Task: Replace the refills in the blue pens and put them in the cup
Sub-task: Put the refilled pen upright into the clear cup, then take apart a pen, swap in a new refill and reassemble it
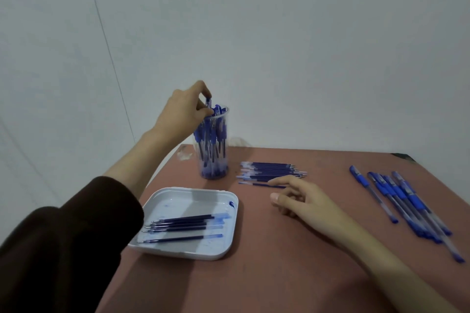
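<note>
Held blue pen [208, 103]: upright, its capped top pinched between thumb and fingertips of the left hand [187, 110]. Lower part sits inside the clear cup [225, 140], among the pens already there.

Cup: stands upright on the far-left part of the bench [279, 267], near the back edge. Packed with blue pens [212, 160], caps up, tips toward the base.

Left hand: above the cup rim, fingers curled down onto the pen top. The arm reaches forward over the left side of the bench; a dark sleeve [63, 249] covers it to mid-forearm.

Fresh refills [272, 171]: a flat row just right of the cup, lying roughly parallel, dark blue. One refill [263, 185] lies apart at the near edge of the row.

Right hand [302, 202]: rests low on the bench just in front of the refill row, fingers loosely bent and holding nothing. Index fingertip reaches the end of the separate refill — contact cannot be told.

White tray [189, 189]: near-left of the bench, in front of the cup, smeared with blue ink. Several refills [181, 223] lie in it side by side.

Loose blue pens [404, 201]: a fanned pile at the right of the bench, well apart from the cup and overlapping one another.

Pale wall [279, 46] behind the bench.
</note>
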Motion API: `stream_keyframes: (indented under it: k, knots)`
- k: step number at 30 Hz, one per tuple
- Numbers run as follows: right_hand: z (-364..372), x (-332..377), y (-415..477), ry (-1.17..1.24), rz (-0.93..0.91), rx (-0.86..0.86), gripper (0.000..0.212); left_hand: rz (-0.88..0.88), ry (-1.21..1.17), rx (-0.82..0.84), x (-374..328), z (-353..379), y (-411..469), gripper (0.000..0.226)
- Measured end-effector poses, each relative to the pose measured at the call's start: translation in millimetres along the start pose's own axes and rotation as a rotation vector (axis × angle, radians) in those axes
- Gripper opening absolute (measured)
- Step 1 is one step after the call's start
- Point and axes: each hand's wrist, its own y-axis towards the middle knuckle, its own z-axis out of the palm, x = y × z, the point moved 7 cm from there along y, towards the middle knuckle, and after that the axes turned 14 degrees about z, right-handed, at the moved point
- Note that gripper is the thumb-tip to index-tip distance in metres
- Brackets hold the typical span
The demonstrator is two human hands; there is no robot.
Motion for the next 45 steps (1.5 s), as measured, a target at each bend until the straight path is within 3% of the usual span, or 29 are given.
stream_keyframes:
  k: [3, 8, 11, 16, 19, 22, 25, 30, 36, 41, 45]
  knots:
    - [0.1, 0.1, 0.9, -0.013, -0.002, 0.004, 0.017, -0.023, 0.077, 0.007, 5.9, 3.5, -1.0, 0.009]
    - [1.2, -0.2, 2.0, -0.017, -0.007, 0.005, 0.016, -0.043, 0.179, 0.079, 4.8, 6.4, -4.9, 0.049]
    - [0.4, -0.8, 2.4, -0.011, -0.005, 0.005, 0.016, -0.051, 0.158, 0.077, 2.9, 5.4, -6.0, 0.057]
    - [-5.5, -1.0, 5.3, 0.029, -0.018, -0.023, 0.013, 0.053, 0.211, -0.086, -16.4, 1.1, -17.8, 0.035]
    - [-23.3, 1.6, 6.6, -0.025, -0.065, -0.211, 0.011, 0.213, 0.136, -0.197, -53.5, 18.0, -39.7, 0.034]
    - [-49.0, 1.7, 4.7, -0.262, -0.094, -0.458, 0.012, 0.29, 0.012, -0.104, -87.2, 68.7, -63.5, 0.036]
    - [-76.5, -1.3, 0.2, -0.503, -0.062, -0.639, 0.016, 0.275, -0.1, 0.004, -111.5, 116.4, -81.6, 0.038]
    - [-126.9, -17.9, -12.6, -0.584, 0.171, -0.831, 0.023, 0.2, -0.269, 0.055, -124.2, 139.8, -84.7, 0.033]
    - [-135.2, -32.6, -16.6, -0.717, 0.418, -0.767, 0.023, 0.152, -0.324, 0.052, -115.7, 135.1, -88.1, 0.025]
    - [-129.4, -35.4, -18.8, -0.789, 0.5, -0.712, 0.023, 0.154, -0.351, 0.057, -120.8, 134.9, -88.6, 0.019]
    - [-125.9, -26.2, -17.3, -0.791, 0.45, -0.749, 0.035, 0.123, -0.369, 0.045, -119.6, 131.7, -87.3, 0.022]
